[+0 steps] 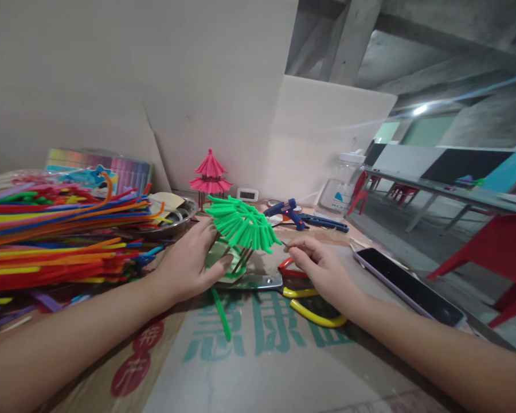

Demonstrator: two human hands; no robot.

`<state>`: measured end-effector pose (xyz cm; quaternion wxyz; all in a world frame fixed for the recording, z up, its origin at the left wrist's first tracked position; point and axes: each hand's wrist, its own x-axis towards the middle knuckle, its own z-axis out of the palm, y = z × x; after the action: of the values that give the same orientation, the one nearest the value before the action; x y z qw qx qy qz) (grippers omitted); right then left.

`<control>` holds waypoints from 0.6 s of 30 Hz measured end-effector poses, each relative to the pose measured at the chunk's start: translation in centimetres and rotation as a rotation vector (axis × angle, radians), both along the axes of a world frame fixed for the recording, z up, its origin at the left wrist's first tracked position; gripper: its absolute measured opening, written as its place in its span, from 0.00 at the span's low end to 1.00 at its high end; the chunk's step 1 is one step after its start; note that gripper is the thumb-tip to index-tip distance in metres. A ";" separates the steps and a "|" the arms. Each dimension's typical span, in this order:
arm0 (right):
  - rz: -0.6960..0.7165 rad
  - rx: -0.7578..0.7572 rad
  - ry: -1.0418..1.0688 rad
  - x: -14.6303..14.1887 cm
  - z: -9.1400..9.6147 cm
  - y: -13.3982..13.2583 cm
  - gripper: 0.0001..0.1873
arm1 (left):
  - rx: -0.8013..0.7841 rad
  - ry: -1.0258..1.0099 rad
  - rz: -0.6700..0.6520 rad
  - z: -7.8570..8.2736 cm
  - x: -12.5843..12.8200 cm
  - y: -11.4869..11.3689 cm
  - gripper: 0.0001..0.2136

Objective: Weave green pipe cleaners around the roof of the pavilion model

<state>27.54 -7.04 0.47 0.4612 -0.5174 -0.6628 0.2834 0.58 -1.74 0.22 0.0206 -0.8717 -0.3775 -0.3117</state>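
A small pavilion model [241, 223] has a bright green pipe-cleaner roof, brown stick posts and a pale green base. My left hand [193, 255] is closed around its left side, thumb in front near the posts. At the roof's right edge, my right hand [318, 264] pinches a thin dark stick [285, 245], its far tip close to the green pieces. Just under the model lies a pair of scissors [318, 312] with yellow handles, its metal blade partly covered. A loose green pipe cleaner [222, 315] sticks out toward me below the base.
Bundles of coloured pipe cleaners [60, 229] fill the left, before a marker set [129, 175] and a metal bowl [183, 215]. Behind stand a pink pagoda model [210, 172], a timer [247, 195], a blue glue gun [286, 213] and a plastic bottle [339, 186]. A phone [408, 284] lies right.
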 end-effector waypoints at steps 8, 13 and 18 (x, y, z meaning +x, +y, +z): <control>0.011 -0.034 0.052 0.1 -0.1 0.1 0.14 | -0.022 -0.014 0.011 -0.1 0.1 0.1 0.22; 0.024 -0.063 0.096 0.0 -0.2 -0.1 0.13 | -0.045 0.031 0.055 -0.5 0.3 0.8 0.23; 0.019 -0.029 0.044 0.0 -0.1 -0.3 0.16 | -0.127 0.085 0.100 -0.5 0.3 1.1 0.25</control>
<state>27.58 -7.32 0.38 0.4655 -0.5114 -0.6532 0.3084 0.84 -0.62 -0.27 -0.0032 -0.8639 -0.4382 -0.2483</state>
